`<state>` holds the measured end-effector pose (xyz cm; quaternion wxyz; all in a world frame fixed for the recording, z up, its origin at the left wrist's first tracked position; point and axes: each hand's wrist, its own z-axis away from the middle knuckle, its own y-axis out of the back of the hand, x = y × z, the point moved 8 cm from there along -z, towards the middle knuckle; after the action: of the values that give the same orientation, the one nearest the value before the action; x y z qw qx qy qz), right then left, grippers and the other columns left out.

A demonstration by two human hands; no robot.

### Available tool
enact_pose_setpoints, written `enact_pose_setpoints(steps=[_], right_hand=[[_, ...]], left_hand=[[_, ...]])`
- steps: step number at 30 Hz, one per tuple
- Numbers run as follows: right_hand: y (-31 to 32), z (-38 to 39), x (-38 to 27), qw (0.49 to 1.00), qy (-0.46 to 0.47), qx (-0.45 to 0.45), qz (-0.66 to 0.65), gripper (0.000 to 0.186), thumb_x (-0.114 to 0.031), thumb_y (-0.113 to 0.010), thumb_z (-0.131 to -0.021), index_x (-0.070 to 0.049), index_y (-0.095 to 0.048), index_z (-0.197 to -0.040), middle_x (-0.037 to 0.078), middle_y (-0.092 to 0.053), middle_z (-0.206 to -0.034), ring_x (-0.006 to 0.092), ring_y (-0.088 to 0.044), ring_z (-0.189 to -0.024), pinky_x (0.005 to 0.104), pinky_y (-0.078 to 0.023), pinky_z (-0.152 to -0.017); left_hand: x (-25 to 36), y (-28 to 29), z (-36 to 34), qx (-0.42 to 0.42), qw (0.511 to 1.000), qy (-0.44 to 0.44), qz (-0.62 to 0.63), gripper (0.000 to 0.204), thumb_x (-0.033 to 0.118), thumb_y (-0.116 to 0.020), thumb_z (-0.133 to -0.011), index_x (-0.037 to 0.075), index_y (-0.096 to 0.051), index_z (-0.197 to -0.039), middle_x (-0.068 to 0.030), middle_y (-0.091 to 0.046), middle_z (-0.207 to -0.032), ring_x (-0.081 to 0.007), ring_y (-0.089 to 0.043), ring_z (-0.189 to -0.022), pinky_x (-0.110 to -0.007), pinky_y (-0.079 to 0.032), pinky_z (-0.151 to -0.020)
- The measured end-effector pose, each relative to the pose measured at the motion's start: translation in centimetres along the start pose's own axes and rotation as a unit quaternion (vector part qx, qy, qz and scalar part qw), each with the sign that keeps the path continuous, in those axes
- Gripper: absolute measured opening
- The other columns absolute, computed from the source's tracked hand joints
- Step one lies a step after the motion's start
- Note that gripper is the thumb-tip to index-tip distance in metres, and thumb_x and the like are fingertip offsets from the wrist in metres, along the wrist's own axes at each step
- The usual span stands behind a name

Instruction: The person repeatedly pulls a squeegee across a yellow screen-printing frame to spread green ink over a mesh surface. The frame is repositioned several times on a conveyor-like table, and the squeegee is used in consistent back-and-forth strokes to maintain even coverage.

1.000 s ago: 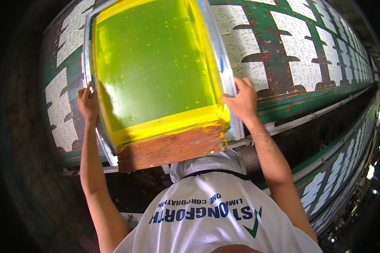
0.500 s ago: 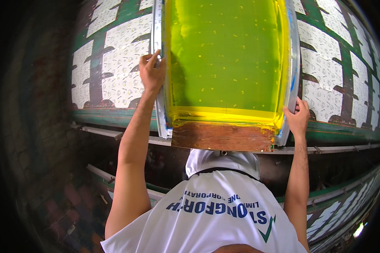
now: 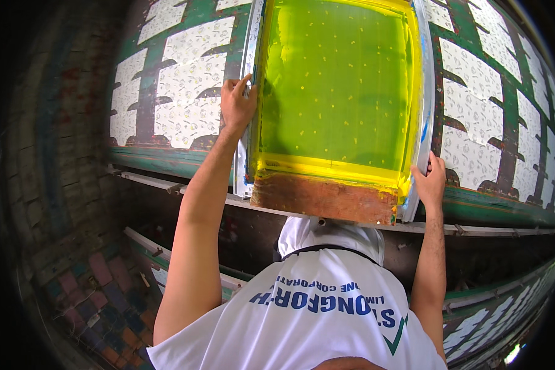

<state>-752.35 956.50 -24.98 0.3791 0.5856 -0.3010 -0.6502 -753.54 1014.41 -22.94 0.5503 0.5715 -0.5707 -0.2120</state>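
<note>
A silk-screen printing frame [image 3: 424, 105] lies in front of me on a long table, with metal side rails and a yellow-green mesh [image 3: 336, 92] dotted with small pale marks. Along its near end runs a brown wooden board [image 3: 324, 198], stained yellow at the upper edge. My left hand [image 3: 238, 103] grips the left rail about midway up, fingers closed over it. Lower down on the opposite side, my right hand [image 3: 431, 180] pinches the right rail near its near corner. Whatever lies beneath the mesh is hidden.
White printed fabric pieces [image 3: 194, 80] with small drawings lie on the green table [image 3: 166, 161] on both sides of the frame. A pale metal rail [image 3: 499, 232] follows the table's near edge. Behind me stands another table with white pieces [image 3: 481, 330]; brick-like paving [image 3: 105, 290] is at lower left.
The whole view has turned slightly, and the frame's far end shows more at the top. Both hands keep their holds on the rails.
</note>
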Motion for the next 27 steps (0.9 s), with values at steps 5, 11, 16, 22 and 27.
enact_pose_setpoints(steps=[5, 11, 16, 22, 27], right_hand=[[2.3, 3.1, -8.6, 0.973, 0.215, -0.011, 0.090, 0.064, -0.021, -0.081, -0.092, 0.002, -0.058, -0.147, 0.018, -0.059, -0.137, 0.0383, -0.058, -0.124, 0.0457, -0.048, -0.109], [-5.2, 12.6, -18.1, 0.863, 0.370, -0.332, 0.090, 0.065, -0.020, -0.080, -0.089, -0.006, -0.057, -0.148, 0.016, -0.056, -0.148, 0.0386, -0.053, -0.137, 0.0504, -0.043, -0.119], [-6.1, 14.2, -20.4, 0.845, 0.416, -0.290, 0.168, 0.066, -0.006, -0.069, -0.088, -0.005, -0.053, -0.152, 0.015, -0.056, -0.150, 0.0374, -0.054, -0.137, 0.0490, -0.045, -0.119], [-6.7, 13.3, -21.6, 0.907, 0.346, -0.172, 0.165, 0.061, -0.003, -0.066, -0.083, -0.003, -0.061, -0.144, 0.013, -0.063, -0.139, 0.0340, -0.061, -0.127, 0.0463, -0.053, -0.107], [-8.9, 12.9, -22.6, 0.932, 0.290, -0.096, 0.195, 0.059, 0.000, -0.071, -0.073, -0.004, -0.069, -0.132, 0.010, -0.066, -0.126, 0.0327, -0.065, -0.119, 0.0451, -0.058, -0.097]], left_hand=[[-0.1, -1.4, 0.2, -0.013, 0.999, -0.014, -0.030, 0.036, 0.024, -0.074, -0.094, 0.016, -0.074, -0.129, -0.0127, -0.063, -0.111, -0.0343, -0.062, -0.109, -0.046, -0.055, -0.094], [0.2, -1.4, 0.5, -0.019, 0.999, -0.047, 0.000, 0.038, 0.024, -0.074, -0.094, 0.015, -0.072, -0.131, -0.0137, -0.060, -0.119, -0.0342, -0.059, -0.115, -0.046, -0.054, -0.098], [0.5, -1.6, 0.3, 0.000, 0.998, -0.047, 0.029, 0.037, 0.021, -0.075, -0.093, 0.012, -0.071, -0.129, -0.0178, -0.056, -0.126, -0.0366, -0.055, -0.116, -0.048, -0.050, -0.101], [0.2, -1.4, 0.3, 0.047, 0.993, -0.091, 0.056, 0.029, 0.007, -0.064, -0.097, 0.009, -0.070, -0.126, -0.0218, -0.052, -0.135, -0.0382, -0.054, -0.115, -0.051, -0.045, -0.105], [-0.2, -1.6, 0.4, 0.041, 0.994, -0.071, 0.071, 0.044, -0.004, -0.061, -0.089, 0.011, -0.071, -0.129, -0.0203, -0.051, -0.140, -0.0383, -0.053, -0.116, -0.049, -0.046, -0.105]])
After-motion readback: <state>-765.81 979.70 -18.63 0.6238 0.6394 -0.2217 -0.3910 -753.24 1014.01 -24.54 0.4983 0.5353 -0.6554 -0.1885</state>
